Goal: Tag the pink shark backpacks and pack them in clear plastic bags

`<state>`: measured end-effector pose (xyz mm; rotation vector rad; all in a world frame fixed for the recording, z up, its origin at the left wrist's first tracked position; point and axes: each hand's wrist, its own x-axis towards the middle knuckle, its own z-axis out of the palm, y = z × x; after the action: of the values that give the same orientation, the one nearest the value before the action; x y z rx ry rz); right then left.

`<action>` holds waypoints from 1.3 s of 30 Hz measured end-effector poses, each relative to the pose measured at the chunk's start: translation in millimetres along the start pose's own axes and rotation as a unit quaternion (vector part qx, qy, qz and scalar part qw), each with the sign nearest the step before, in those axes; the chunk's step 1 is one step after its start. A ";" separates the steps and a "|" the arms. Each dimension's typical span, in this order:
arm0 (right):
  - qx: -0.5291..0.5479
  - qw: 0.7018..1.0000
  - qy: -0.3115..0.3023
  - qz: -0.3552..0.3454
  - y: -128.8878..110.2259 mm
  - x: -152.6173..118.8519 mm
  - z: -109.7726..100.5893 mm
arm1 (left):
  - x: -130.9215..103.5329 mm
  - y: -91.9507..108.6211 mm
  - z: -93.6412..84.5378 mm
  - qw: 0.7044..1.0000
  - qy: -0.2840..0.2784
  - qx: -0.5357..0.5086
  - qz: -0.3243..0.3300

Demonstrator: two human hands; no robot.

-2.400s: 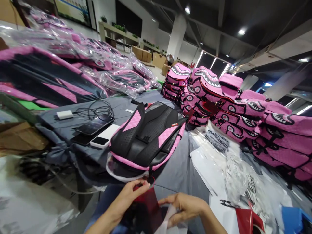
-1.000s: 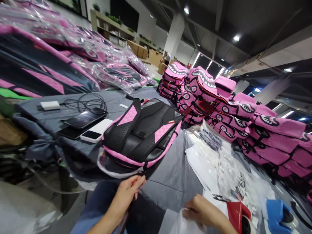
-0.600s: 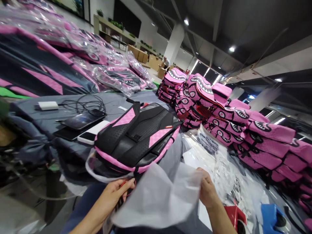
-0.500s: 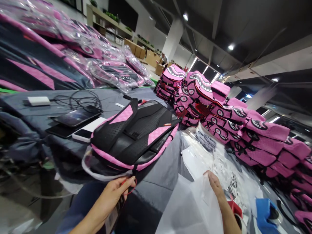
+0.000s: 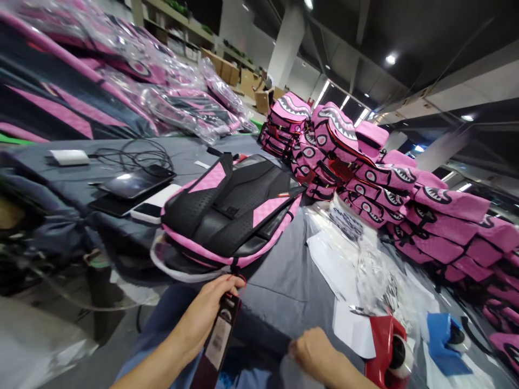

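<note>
A pink and black backpack lies on the grey-covered table with its straps facing up. At its near end, my left hand is closed on a dark hang tag with a printed label. The tag's red string loops over my fingers beside the backpack's bottom edge. Low in front of me, my right hand is closed, slightly blurred, at the top of a translucent white sheet or bag, mostly out of frame. A white band curves around the backpack's lower left side.
Stacked pink backpacks with shark mouths stand behind and to the right. Plastic-wrapped backpacks are piled at left. Red and blue tape dispensers sit at right, near clear packaging. Phones and a cable lie left.
My right hand has moved down and left with the translucent white sheet, uncovering the red tape dispenser. My left hand has shifted slightly up and right, and the hang tag shows more fully.
</note>
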<state>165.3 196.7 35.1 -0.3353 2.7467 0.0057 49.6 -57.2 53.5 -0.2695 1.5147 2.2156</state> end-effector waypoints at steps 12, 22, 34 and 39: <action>0.478 0.873 0.065 -0.075 -37.1 146.4 -67.0 | 4.2 -61.8 -1.0 0.977 0.001 0.157 0.147; 0.534 0.816 0.219 -0.044 -66.2 154.8 -47.6 | 28.8 -127.3 -22.0 0.835 0.094 0.374 0.392; 0.512 0.829 0.217 -0.051 -64.6 163.2 -51.4 | 28.5 -56.9 -12.2 0.979 0.147 -0.119 0.081; 0.536 0.821 0.162 -0.113 -47.3 157.4 -59.3 | 34.5 -50.1 -6.5 0.970 0.164 -0.168 0.064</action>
<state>12.8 111.5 35.0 -0.3274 2.4776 -1.7014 41.5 -39.5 -4.5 -0.6932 1.3324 2.6303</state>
